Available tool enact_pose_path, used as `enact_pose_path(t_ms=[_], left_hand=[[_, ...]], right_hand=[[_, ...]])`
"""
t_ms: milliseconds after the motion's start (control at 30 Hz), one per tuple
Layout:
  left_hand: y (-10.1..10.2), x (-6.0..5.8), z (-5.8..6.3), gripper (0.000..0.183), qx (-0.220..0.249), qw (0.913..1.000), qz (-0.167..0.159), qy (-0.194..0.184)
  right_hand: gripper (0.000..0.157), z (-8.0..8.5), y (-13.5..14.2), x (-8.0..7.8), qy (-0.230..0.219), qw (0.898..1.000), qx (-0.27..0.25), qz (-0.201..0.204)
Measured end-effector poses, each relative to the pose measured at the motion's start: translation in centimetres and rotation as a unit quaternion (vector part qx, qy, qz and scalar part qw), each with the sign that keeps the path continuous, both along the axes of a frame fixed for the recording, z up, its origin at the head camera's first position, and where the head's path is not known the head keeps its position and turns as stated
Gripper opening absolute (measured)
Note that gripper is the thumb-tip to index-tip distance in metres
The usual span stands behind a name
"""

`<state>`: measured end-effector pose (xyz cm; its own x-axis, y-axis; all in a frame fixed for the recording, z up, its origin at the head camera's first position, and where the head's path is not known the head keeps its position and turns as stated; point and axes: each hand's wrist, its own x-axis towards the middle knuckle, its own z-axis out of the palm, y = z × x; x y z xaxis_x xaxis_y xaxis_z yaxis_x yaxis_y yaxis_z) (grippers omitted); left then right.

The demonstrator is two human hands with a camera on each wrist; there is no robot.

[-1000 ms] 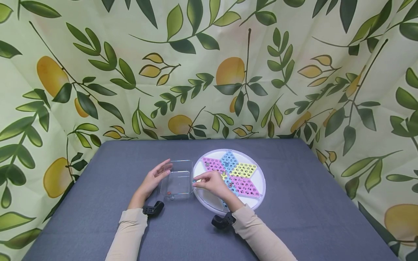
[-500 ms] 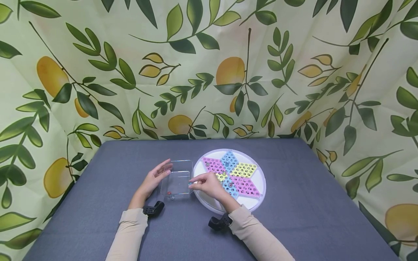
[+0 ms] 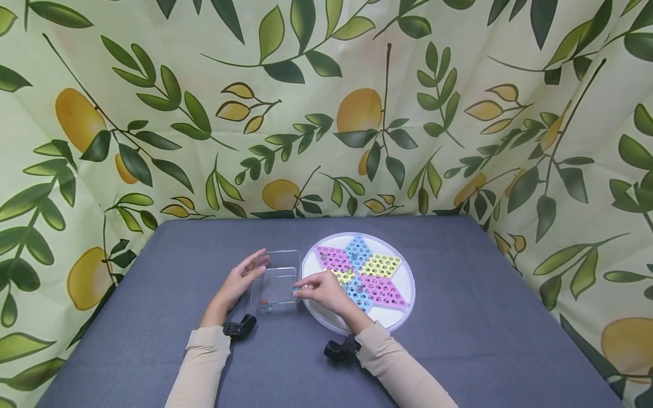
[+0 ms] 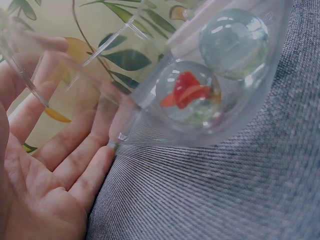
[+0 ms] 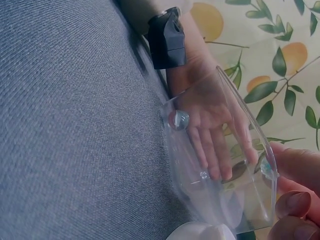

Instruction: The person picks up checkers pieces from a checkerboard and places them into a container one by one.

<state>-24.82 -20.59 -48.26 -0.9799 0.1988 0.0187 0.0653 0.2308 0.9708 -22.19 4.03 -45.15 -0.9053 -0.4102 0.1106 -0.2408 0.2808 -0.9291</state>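
Note:
A clear plastic box [image 3: 283, 251] stands on the table with a marble with a red-orange swirl [image 4: 186, 94] and a clear, faintly bluish marble [image 4: 234, 44] in its near left corner. My left hand [image 3: 236, 285] rests along the box's left side, its fingers extended against the wall. Between thumb and fingertips, my right hand [image 3: 325, 291] pinches a clear marble with blue in it [image 5: 268, 169] at the box's right rim. Right of the box lies a round white Chinese checkers board [image 3: 323, 318], partly covered by my right hand and forearm.
Several marbles sit in holes of the board's pink, blue and yellow star [image 3: 384, 290]. A dark grey cloth [image 3: 490, 317] covers the table. Behind the table's far edge hangs a leaf-and-fruit patterned curtain [image 3: 306, 141].
My right hand has moved slightly left with the pinched marble, from beside the box to its right rim. The left hand and the box have stayed in place.

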Motion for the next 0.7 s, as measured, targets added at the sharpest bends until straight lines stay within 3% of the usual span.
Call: enact_pose_path(t_ms=[700], left_hand=[[0.05,0.21,0.23,0.056,-0.001,1.0,0.0,-0.002]], right_hand=[[0.024,0.11,0.66,0.28,-0.002,1.0,0.006,0.005]])
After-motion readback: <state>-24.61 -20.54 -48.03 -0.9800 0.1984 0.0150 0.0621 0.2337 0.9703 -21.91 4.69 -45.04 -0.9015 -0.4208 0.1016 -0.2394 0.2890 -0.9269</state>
